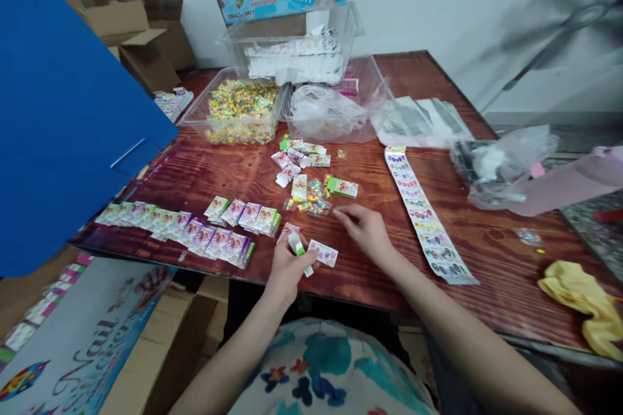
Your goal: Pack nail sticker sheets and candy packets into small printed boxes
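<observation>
My left hand point(289, 264) is closed around a small green-and-white box point(298, 246) with its top flap up, near the table's front edge. A small sticker card point(324, 253) shows just right of my left thumb; I cannot tell if the thumb touches it. My right hand point(366, 231) is over the table with fingertips drawn together, right of a pile of small candy packets point(316, 198). Whatever those fingertips hold, if anything, is too small to make out. Behind the pile lie several loose boxes point(299, 159), and a green-ended box point(344, 187) is beside it.
Rows of filled-looking boxes point(195, 230) stand at left. A long sticker strip point(423, 214) lies at right, a yellow cloth point(579, 298) beyond it. Clear bins, one with candy packets point(238, 110), stand at the back. A blue panel point(73, 117) juts in from the left.
</observation>
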{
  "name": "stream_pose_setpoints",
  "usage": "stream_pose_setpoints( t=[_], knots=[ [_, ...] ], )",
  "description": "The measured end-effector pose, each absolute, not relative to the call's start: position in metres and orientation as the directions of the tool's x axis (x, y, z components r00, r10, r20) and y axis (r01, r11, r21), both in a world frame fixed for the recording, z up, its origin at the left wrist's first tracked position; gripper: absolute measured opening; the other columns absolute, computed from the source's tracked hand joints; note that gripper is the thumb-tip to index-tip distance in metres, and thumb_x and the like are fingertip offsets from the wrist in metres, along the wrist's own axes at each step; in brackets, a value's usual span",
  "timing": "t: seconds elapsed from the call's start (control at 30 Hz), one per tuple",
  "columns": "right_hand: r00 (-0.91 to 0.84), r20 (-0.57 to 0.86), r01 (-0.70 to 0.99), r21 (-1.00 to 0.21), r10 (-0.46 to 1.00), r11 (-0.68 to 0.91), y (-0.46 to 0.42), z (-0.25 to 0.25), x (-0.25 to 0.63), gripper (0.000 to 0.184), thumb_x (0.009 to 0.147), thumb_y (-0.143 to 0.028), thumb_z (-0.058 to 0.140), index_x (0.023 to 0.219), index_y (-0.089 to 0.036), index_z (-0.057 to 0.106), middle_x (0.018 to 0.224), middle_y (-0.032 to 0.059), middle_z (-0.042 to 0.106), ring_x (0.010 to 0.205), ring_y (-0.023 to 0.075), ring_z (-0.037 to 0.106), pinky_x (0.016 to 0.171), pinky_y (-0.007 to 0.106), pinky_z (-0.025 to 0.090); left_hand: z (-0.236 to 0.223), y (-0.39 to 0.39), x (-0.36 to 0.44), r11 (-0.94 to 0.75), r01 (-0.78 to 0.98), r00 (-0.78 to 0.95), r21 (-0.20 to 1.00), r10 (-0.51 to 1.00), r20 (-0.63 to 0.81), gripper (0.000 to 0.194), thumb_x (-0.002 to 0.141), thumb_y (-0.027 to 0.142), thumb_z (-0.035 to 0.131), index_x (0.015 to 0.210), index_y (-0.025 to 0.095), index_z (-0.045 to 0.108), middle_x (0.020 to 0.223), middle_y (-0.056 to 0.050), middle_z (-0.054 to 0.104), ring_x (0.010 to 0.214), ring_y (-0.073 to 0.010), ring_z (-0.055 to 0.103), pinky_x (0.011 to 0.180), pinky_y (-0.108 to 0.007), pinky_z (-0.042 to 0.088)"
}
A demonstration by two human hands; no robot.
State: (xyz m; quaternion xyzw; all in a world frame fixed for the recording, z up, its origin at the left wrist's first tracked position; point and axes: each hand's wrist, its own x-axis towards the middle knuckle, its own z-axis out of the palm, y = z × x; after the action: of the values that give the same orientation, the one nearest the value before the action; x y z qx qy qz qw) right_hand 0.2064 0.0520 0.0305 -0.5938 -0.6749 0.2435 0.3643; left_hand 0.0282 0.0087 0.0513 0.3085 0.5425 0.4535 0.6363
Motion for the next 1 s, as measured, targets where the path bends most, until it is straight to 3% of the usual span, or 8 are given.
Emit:
stream_pose_setpoints(
  t=[0.13, 0.3, 0.43, 0.5, 0.73, 0.87, 0.93, 1.0],
  knots=[
    [0.022, 0.081, 0.796, -0.605, 0.996, 0.032, 0.089, 0.018, 0.194, 0.017, 0.086, -0.03, 0.062, 0.093, -0.019, 0.073, 0.102, 0.0115, 0.07, 0.083, 0.0228, 0.067, 0.071, 0.031, 0.049, 0.048, 0.006, 0.027, 0.338, -0.169, -0.054, 0.926, 0.935, -0.351, 0.034, 0.054, 0.02, 0.074, 0.071, 0.019, 0.044, 0.056, 0.009, 0.049, 0.046, -0.0059, 0.048, 0.048, -0.019, 0.04],
    [0.035, 0.042, 0.753, -0.658, 0.999, 0.001, 0.094, 0.019, 0.198, 0.018, 0.08, -0.032, 0.069, 0.073, -0.016, 0.068, 0.081, 0.0084, 0.071, 0.071, 0.0202, 0.066, 0.063, 0.029, 0.048, 0.044, 0.006, 0.026, 0.307, -0.161, -0.115, 0.938, 0.938, -0.327, 0.032, 0.056, 0.022, 0.072, 0.072, 0.019, 0.045, 0.056, 0.009, 0.046, 0.047, -0.0061, 0.045, 0.048, -0.019, 0.038],
    [-0.061, -0.009, 0.364, -0.931, 0.998, 0.014, 0.067, 0.035, 0.205, 0.03, 0.075, -0.044, 0.072, 0.074, -0.016, 0.064, 0.072, 0.0049, 0.071, 0.063, 0.0171, 0.065, 0.061, 0.028, 0.051, 0.04, 0.008, 0.027, 0.257, -0.175, -0.17, 0.95, 0.943, -0.286, 0.031, 0.058, 0.022, 0.071, 0.073, 0.019, 0.044, 0.061, 0.009, 0.048, 0.052, -0.0061, 0.046, 0.054, -0.019, 0.041],
    [-0.179, -0.021, 0.148, -0.989, 0.984, 0.006, 0.049, 0.045, 0.202, 0.035, 0.07, -0.049, 0.076, 0.075, -0.016, 0.065, 0.072, 0.0047, 0.071, 0.064, 0.0172, 0.065, 0.062, 0.029, 0.051, 0.04, 0.01, 0.029, 0.235, -0.183, -0.188, 0.955, 0.945, -0.268, 0.03, 0.059, 0.021, 0.071, 0.074, 0.019, 0.045, 0.062, 0.009, 0.048, 0.053, -0.006, 0.046, 0.055, -0.019, 0.041],
    [-0.081, 0.197, 0.31, -0.926, 0.977, 0.213, 0.015, 0.051, 0.184, 0.033, 0.079, -0.052, 0.068, 0.077, -0.02, 0.073, 0.079, 0.0069, 0.065, 0.076, 0.0188, 0.061, 0.069, 0.032, 0.052, 0.039, 0.006, 0.039, 0.202, -0.261, -0.168, 0.944, 0.953, -0.251, 0.031, 0.06, 0.023, 0.071, 0.074, 0.02, 0.043, 0.063, 0.009, 0.046, 0.053, -0.0059, 0.045, 0.054, -0.019, 0.038],
    [-0.153, -0.012, 0.082, -0.997, 0.988, 0.001, 0.017, 0.04, 0.185, 0.037, 0.073, -0.056, 0.072, 0.078, -0.019, 0.069, 0.079, 0.0052, 0.068, 0.071, 0.0181, 0.065, 0.064, 0.032, 0.056, 0.035, 0.005, 0.037, 0.182, -0.212, -0.133, 0.96, 0.968, -0.212, 0.029, 0.063, 0.023, 0.07, 0.076, 0.02, 0.044, 0.063, 0.009, 0.045, 0.054, -0.0068, 0.045, 0.055, -0.019, 0.038],
    [-0.13, -0.087, -0.013, -0.996, 0.988, -0.09, 0.019, 0.04, 0.189, 0.038, 0.069, -0.054, 0.075, 0.079, -0.019, 0.067, 0.071, 0.0027, 0.068, 0.061, 0.0158, 0.063, 0.058, 0.03, 0.055, 0.035, 0.007, 0.034, 0.164, -0.086, -0.093, 0.983, 0.981, -0.171, 0.029, 0.065, 0.026, 0.071, 0.08, 0.02, 0.046, 0.065, 0.007, 0.048, 0.056, -0.0084, 0.047, 0.057, -0.02, 0.039],
    [-0.008, -0.04, -0.023, -0.999, 0.999, -0.04, 0.02, 0.045, 0.194, 0.035, 0.068, -0.05, 0.078, 0.079, -0.018, 0.068, 0.07, 0.0018, 0.067, 0.06, 0.0147, 0.061, 0.059, 0.029, 0.054, 0.037, 0.009, 0.03, 0.108, 0.121, -0.089, 0.987, 0.991, -0.098, 0.034, 0.065, 0.029, 0.073, 0.087, 0.021, 0.048, 0.072, 0.005, 0.054, 0.063, -0.0116, 0.053, 0.062, -0.022, 0.041]
  ],
)
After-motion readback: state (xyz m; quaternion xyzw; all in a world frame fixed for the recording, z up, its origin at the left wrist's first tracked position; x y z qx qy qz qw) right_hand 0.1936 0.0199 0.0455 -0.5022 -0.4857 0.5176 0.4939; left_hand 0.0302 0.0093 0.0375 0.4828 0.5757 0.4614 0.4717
